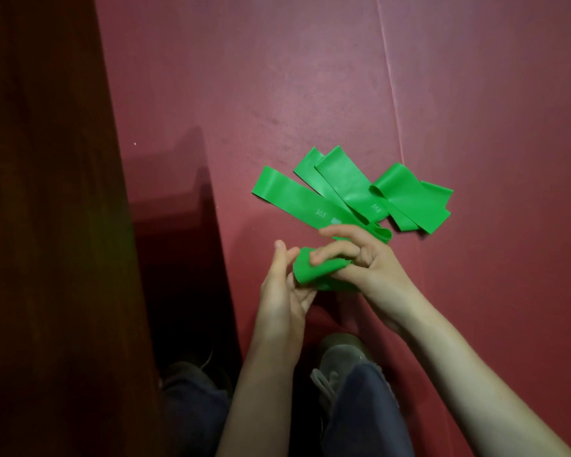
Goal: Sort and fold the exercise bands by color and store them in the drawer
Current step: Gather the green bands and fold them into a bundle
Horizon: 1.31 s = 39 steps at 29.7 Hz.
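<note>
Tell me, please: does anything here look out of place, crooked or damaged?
Nothing looks damaged. The flat green rubber exercise bands lie fanned and overlapping in a loose heap on the dark red floor mat, not stacked; the rightmost one is curled over. The right hand grips one folded green band, which the left hand touches.

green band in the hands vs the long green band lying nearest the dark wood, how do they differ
The folded band is bunched into a short wad; the long band lies out flat on the red mat. The right hand grips the folded band, the left hand touching it; neither holds the long band. White print shows only on the long band. Both are bright green.
</note>
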Tool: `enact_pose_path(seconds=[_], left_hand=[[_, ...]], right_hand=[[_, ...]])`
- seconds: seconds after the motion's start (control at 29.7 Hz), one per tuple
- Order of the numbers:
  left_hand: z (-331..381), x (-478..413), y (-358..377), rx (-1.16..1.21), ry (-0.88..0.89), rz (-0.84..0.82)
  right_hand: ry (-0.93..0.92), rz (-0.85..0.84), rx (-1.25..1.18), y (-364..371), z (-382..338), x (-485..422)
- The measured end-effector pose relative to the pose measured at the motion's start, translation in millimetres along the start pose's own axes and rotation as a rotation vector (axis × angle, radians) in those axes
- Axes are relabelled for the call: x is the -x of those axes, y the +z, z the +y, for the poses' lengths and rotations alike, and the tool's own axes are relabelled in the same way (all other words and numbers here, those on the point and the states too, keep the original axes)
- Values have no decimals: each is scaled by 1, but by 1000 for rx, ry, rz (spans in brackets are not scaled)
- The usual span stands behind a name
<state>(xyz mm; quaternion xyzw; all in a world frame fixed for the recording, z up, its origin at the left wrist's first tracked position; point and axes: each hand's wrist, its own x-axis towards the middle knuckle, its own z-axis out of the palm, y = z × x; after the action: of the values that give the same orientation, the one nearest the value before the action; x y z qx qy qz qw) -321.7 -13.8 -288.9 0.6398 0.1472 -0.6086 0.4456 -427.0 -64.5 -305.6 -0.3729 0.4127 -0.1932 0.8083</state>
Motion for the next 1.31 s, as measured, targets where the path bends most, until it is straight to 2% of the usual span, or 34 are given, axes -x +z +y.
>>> enact_pose_path(seconds=[0.07, 0.13, 0.3, 0.37, 0.44, 0.5, 0.54, 0.64, 0.67, 0.81, 0.87, 0.98, 1.08, 1.18, 1.31], left_hand=[[0, 2, 0, 71, -17, -22], [-6, 3, 1, 4, 40, -34], [-15, 3, 1, -42, 134, -13], [-19, 3, 1, -23, 137, -49], [-22, 2, 0, -31, 145, -52], [-25, 2, -1, -45, 162, -53], [-26, 2, 0, -62, 176, -68], [-27, 5, 5, -143, 205, -145], [-27, 7, 7, -178, 206, -163], [-24, 10, 11, -222, 103, -184], [-22, 10, 13, -181, 82, -169], [-25, 5, 14, -222, 259, -9], [-26, 3, 13, -266, 368, 125], [-26, 1, 10, -260, 448, 220], [-19, -2, 8, -247, 504, 226]], right_hand=[[2, -40, 69, -2, 0, 5], [4, -85, 153, -2, -1, 9], [45, -202, -9, -9, -5, 17], [63, -89, -134, -14, -9, 19], [108, 130, -224, -17, -12, 17], [194, 372, -80, -18, -12, 12], [263, 425, 11, -19, -11, 9], [476, 298, 61, -16, -10, 6], [476, 270, 35, -14, -9, 6], [249, 277, -59, -8, -12, 1], [178, 198, -13, -5, -16, 0], [125, 114, 120, 0, -22, 0], [20, 256, 271, -3, -22, -17], [-116, 350, 704, -8, -14, -49], [-109, 138, 1161, -13, -2, -89]])
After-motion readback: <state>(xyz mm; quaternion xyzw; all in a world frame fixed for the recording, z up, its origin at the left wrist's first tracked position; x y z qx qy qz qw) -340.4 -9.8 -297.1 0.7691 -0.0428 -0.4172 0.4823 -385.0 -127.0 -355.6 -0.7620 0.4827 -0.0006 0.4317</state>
